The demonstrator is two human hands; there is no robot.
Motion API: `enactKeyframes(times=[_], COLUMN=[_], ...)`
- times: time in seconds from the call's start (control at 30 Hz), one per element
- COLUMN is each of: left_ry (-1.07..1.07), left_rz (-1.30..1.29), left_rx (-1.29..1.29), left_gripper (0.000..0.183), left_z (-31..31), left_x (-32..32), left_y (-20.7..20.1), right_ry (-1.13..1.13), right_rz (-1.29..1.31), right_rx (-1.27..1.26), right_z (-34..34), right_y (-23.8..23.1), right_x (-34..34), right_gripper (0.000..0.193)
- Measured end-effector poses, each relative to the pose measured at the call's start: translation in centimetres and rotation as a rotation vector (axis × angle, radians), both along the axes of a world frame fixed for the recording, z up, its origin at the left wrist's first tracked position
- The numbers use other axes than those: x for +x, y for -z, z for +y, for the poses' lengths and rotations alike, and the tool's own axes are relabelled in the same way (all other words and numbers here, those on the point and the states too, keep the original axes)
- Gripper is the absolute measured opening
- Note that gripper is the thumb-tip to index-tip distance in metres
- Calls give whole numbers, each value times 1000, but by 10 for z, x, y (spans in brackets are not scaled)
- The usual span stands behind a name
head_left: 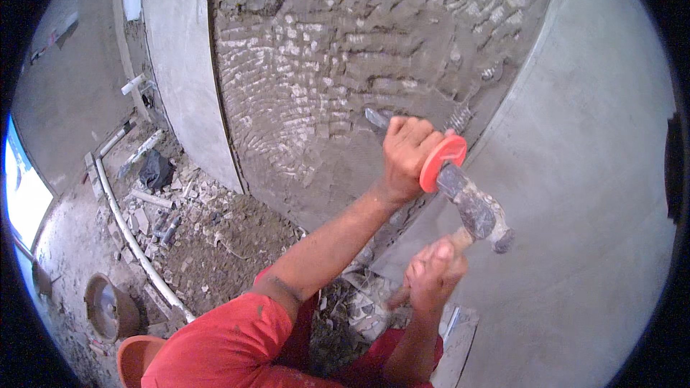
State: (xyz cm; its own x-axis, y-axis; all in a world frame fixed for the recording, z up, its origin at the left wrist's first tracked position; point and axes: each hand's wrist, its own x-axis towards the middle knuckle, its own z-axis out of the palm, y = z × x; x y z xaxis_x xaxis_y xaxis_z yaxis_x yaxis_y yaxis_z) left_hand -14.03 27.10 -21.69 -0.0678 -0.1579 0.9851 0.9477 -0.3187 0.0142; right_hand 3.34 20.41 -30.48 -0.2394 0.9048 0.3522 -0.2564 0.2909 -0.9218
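My left hand [411,149] is closed around a chisel [375,119], whose flat metal tip points up and left at the rough wall [345,72]. A round orange hand guard [445,162] sits at the chisel's near end, beside my thumb side. My right hand [435,270] grips the wooden handle of a hammer [485,215]. The dirty metal hammer head lies right at the guard and hides the chisel's struck end. From this view I cannot tell whether the two metals touch. Rows of pale gouges mark the grey wall surface ahead of the chisel.
Smooth grey panels [575,172] border the rough strip on the right, with another smooth panel [180,57] on the left. Rubble [223,237] covers the floor below. A long white pipe [136,244], a dark bag [155,170] and a round bucket [108,309] are at the left.
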Motion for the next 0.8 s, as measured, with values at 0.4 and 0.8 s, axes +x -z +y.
enactKeyframes(times=[0.4, 0.8], left_ry=[-11, 8], left_rz=[-1, -18], left_rx=[-6, 31], left_gripper=[20, 23], left_z=[-2, -8], left_x=[-3, -11], left_y=[-1, 1], right_ry=[-117, -81], right_rz=[61, 4], right_rx=[-11, 68], right_z=[7, -9], right_y=[6, -3], right_x=[1, -11], right_gripper=[38, 51])
